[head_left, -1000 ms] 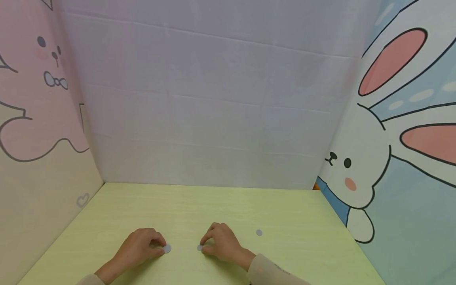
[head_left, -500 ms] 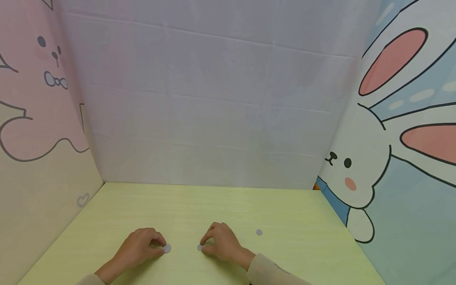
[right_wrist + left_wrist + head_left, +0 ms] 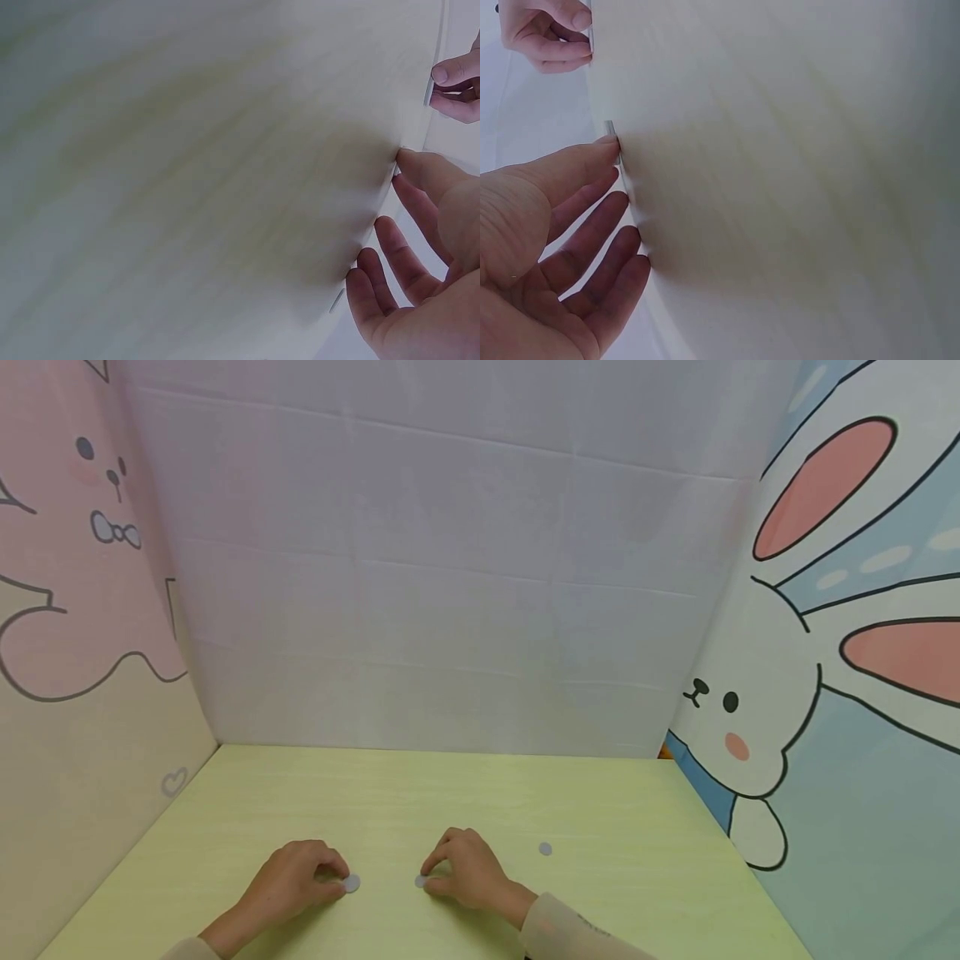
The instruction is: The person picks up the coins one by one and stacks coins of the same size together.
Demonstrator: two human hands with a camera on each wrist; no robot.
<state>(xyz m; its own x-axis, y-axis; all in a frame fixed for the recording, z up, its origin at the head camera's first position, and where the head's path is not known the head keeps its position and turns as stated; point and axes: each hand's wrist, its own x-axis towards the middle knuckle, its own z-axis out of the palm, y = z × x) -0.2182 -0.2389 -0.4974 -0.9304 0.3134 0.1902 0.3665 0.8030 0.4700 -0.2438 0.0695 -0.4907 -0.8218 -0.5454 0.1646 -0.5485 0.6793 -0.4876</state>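
I see flat discs, little to grab — likely why both get edge pinches | left hand [image 3: 292, 878]: thumb and fingertip nearly together, pinching left disc [image 3: 352, 883] at the yellow table [image 3: 420, 793] | right hand [image 3: 472, 872]: same narrow pinch, right disc [image 3: 421, 882], gap between discs | third disc [image 3: 545, 849] — untouched, right of right hand

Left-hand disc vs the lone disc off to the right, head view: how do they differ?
The left-hand disc is pinched between thumb and finger of the left hand; no hand touches the lone disc.
The left-hand disc is partly covered by fingertips; the lone disc shows whole.
The left-hand disc sits nearer the person; the lone disc lies farther back on the table.
Shared: both are round and grey.
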